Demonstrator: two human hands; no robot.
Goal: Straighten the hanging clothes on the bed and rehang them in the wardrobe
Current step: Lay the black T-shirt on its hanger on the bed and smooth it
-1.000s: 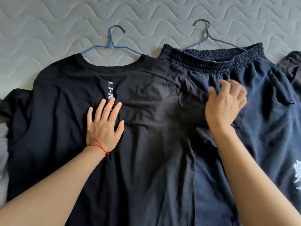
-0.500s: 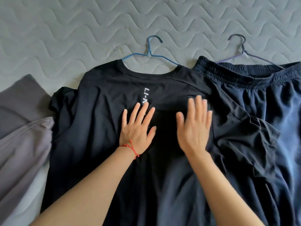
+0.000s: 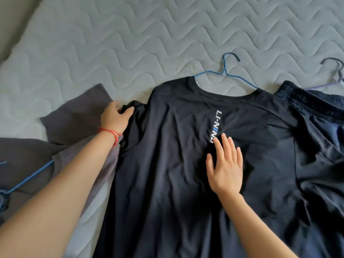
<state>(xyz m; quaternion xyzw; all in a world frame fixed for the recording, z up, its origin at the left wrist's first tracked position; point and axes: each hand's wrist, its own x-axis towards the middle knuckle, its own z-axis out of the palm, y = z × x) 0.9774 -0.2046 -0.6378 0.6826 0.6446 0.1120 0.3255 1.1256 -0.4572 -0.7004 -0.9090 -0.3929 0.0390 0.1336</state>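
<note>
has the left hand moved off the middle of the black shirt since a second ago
Yes. The left hand went from beside the shirt's printed logo out to the black t-shirt's crumpled left sleeve, which it grips; the right hand lies flat by the logo.

head-worn view, facing down, close above bed point(image 3: 130, 34)

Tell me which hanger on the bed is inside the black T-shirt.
The blue hanger at top centre: its arms run into the T-shirt collar. The purple hanger holds the navy shorts; another blue one lies far left.

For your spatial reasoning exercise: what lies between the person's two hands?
In the head view, only the black T-shirt spans between the left hand gripping its sleeve and the right hand flat on it.
</note>
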